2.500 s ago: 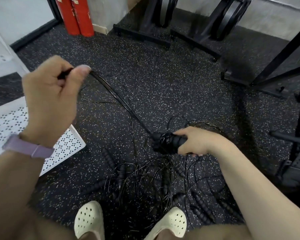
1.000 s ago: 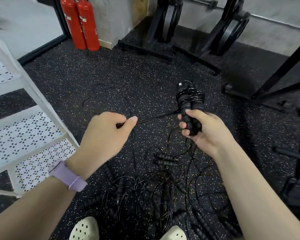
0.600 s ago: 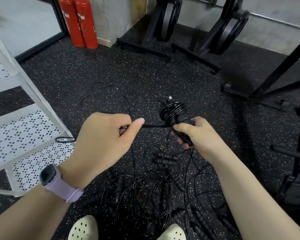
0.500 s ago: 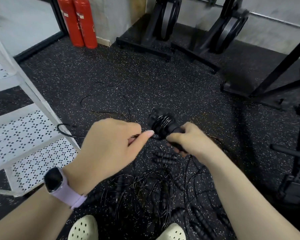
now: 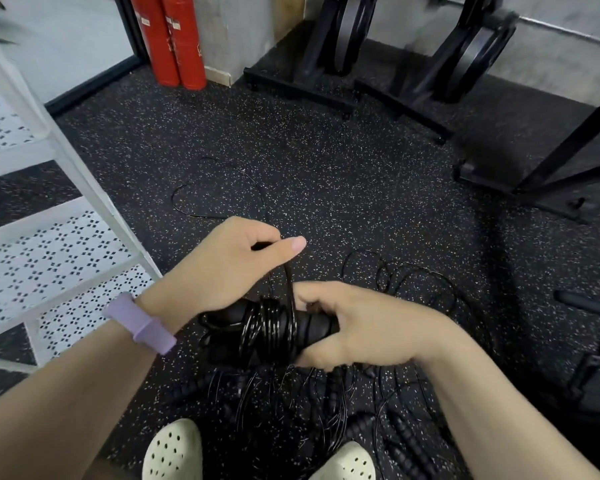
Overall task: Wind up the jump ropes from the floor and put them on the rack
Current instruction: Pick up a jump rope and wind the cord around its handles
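My right hand [image 5: 357, 327] grips the black ribbed handles of a jump rope [image 5: 274, 329], held level, with several shiny turns of thin black cord wound round them. My left hand [image 5: 229, 268] pinches the loose cord just above the handles between thumb and fingers. The free end of that cord loops out over the floor [image 5: 219, 188] beyond my left hand. A tangle of more black jump ropes [image 5: 326, 403] lies on the floor under my hands, by my feet. The white perforated rack [image 5: 49, 244] stands at the left.
Two red fire extinguishers [image 5: 168, 39] stand against the far wall. Black plate racks [image 5: 343, 46] and a black frame [image 5: 551, 161] line the back and right. My two pale clogs [image 5: 174, 452] are at the bottom edge. The floor is dark speckled rubber.
My right hand lowered the handles from upright near chest height to level and closer to me. My left hand carried the cord round them, adding turns, and the loose loop on the floor shortened.
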A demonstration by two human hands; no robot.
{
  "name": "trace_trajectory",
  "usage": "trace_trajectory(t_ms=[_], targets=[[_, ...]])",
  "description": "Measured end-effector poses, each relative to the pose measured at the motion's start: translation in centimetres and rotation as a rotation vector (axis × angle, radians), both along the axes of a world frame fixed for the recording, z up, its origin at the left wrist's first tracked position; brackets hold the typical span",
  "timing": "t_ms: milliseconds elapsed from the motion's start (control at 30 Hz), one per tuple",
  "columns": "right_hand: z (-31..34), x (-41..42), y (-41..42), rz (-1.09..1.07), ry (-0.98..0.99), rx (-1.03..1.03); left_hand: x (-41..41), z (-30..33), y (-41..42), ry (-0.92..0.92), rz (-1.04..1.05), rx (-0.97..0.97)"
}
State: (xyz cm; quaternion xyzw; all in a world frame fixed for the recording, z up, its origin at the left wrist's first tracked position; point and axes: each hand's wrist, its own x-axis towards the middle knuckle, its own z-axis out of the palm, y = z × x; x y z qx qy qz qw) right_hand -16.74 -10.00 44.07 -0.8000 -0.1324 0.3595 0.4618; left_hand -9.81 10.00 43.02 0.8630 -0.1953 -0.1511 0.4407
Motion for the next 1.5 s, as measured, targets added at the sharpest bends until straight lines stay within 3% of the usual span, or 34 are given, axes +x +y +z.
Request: trace_trajectory(t_ms=[133,267,333,400,500,633,767,867,1000,1100,1200,1267,1367,1500], targets=[[1.1,-0.3,-2.1,-0.060,-0.007,0.202,0.6,0.6,0.2,0.461,-0.119,-0.250],[1.3,0.0,-2.8,-0.229,0.052,0.579,-0.2,0.6,-1.7,0.403,-0.033,-0.302],[0.9,0.4,-2.9,-0.389,0.071,0.676,-0.3,0.0,-2.9,0.553,0.031,-0.396],[0.2,0.8,-2.9,-0.507,0.078,0.681,-0.4,-0.5,-4.1,0.677,0.149,-0.405],[-0.5,1.1,-2.8,-0.505,0.075,0.624,-1.2,-0.5,-4.7,0.772,0.184,-0.417],[-0.3,1.1,-2.6,-0.400,-0.019,0.622,-1.0,0.2,-3.8,0.763,0.155,-0.422],[-0.3,1.0,-2.4,-0.426,-0.029,0.642,-1.0,0.4,-3.4,0.744,0.098,-0.394],[-0.4,1.3,-2.6,-0.547,-0.032,0.642,-0.9,-0.4,-3.3,0.568,0.077,-0.267],[-0.9,2.0,-3.5,-0.778,-0.023,0.617,-0.7,-1.4,-2.5,-0.040,-0.005,0.168],[-1.4,2.2,-3.7,-0.878,-0.017,0.578,-1.2,-1.2,-2.1,-0.340,-0.040,0.421],[-1.8,2.4,-3.7,-0.932,-0.061,0.445,-1.2,-1.2,-2.2,-0.595,-0.079,0.598],[-1.9,2.5,-3.7,-0.905,-0.116,0.248,-1.0,-1.0,-2.3,-0.765,-0.149,0.625],[-1.8,2.2,-3.3,-0.649,-0.063,-0.055,-1.0,0.0,-2.2,-0.848,-0.329,0.641],[-1.6,2.0,-3.3,-0.378,0.140,-0.099,-1.6,1.6,-1.7,-0.751,-0.465,0.570]])
